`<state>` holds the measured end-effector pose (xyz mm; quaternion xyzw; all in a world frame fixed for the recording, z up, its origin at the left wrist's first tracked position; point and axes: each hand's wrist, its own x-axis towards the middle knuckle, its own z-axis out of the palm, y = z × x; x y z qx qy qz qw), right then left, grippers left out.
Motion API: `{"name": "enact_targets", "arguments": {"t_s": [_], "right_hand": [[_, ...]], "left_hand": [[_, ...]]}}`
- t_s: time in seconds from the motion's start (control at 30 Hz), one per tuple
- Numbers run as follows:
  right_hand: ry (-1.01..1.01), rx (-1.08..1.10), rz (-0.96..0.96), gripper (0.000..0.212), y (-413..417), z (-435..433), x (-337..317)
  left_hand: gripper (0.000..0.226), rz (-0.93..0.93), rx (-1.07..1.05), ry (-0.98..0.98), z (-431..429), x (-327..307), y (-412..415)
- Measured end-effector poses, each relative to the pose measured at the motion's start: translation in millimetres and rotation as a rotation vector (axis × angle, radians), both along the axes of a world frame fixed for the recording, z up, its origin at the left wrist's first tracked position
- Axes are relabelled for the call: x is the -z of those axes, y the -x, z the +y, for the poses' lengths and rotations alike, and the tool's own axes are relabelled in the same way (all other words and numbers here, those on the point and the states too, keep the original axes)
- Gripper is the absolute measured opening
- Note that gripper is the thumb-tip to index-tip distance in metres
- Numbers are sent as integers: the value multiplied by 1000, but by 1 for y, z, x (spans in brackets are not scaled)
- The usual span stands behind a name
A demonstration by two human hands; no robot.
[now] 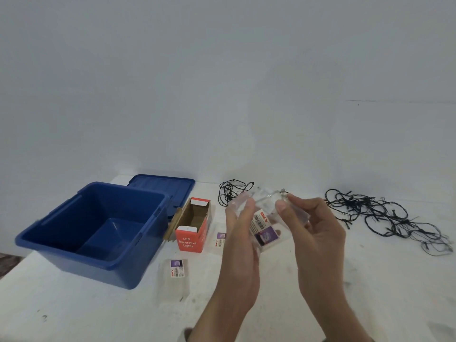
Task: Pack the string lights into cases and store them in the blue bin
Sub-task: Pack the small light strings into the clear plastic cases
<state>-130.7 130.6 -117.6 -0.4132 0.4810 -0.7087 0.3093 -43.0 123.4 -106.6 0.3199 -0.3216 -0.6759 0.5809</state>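
**packer_A:** Head view, the only one we've got: left hand and right hand are both up off the table, closed on one clear case with a barcode label. Right fingertips pinch its top edge, where something small and metallic sticks out. Can't tell if that's wire going in.

**packer_B:** Yeah, looks like we're opening it, or starting to feed. Two tangles are unpacked: small bundle behind the hands, big bundle off to the right. Bin sits empty at left, its lid behind it, open red box beside it, two more flat cases near that.

**packer_A:** Our tip: left hand keeps the mouth spread, and we coil the wire loosely first, since a tangle would probably snag at the opening.
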Motion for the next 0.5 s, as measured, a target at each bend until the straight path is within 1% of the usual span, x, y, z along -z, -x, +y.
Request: {"name": "enact_targets", "arguments": {"t_s": [0.07,0.1,0.17,0.2,0.27,0.3,0.37,0.4,0.43,0.5], "right_hand": [[-11,-22,33,3,-1,1,3],[-26,-41,91,5,-2,2,3],[-45,-85,229,15,-3,4,5],[-41,-113,264,19,-1,5,6],[-42,-188,268,29,3,8,4],[-37,-201,297,30,5,9,4],[4,-133,409,26,9,10,6],[14,-90,443,21,10,11,7],[21,-57,464,21,9,12,9],[43,-48,499,22,9,14,14]], "left_hand": [[32,-7,-8,3,1,0,2],[34,-4,-13,-1,2,1,3],[40,14,-21,-9,1,3,2],[42,26,-21,-9,0,4,1],[45,27,-17,-7,-2,4,-1],[44,30,-15,-7,-3,4,-3],[37,24,-24,-2,-4,4,-3],[34,13,-37,-8,-4,5,-2],[32,6,-50,-17,-4,5,-2],[35,-2,-64,-28,-5,6,-2]]}}
